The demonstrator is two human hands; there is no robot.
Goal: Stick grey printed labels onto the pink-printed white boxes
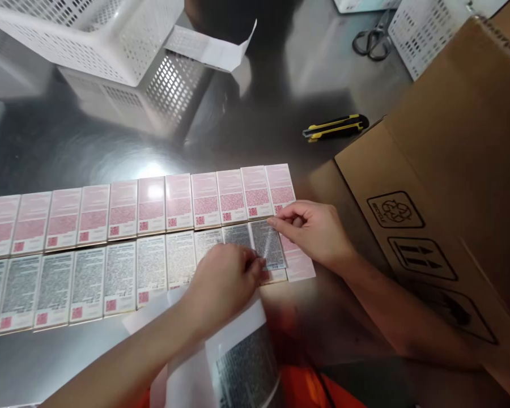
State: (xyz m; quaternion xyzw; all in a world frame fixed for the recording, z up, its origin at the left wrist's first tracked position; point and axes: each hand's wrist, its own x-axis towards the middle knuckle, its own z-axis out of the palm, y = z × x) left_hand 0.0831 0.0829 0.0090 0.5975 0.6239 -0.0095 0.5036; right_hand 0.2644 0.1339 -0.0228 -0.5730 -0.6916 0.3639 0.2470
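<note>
Two rows of flat pink-and-white boxes (123,226) lie side by side on a steel table (259,113). Many front-row boxes carry a grey printed label. A grey label (267,242) lies over a box near the right end of the front row. My right hand (317,229) pinches the label's top right corner. My left hand (225,283) pinches its lower left edge. Under my left forearm a sheet of label backing (238,362) with one printed label hangs over the table edge. The last box (298,262) at the right shows plain pink.
A large cardboard carton (450,170) lies along the right side. A yellow-black utility knife (335,127) rests behind the boxes. White perforated baskets (93,39) stand at the back left, another basket (425,31) and scissors (372,39) at the back right.
</note>
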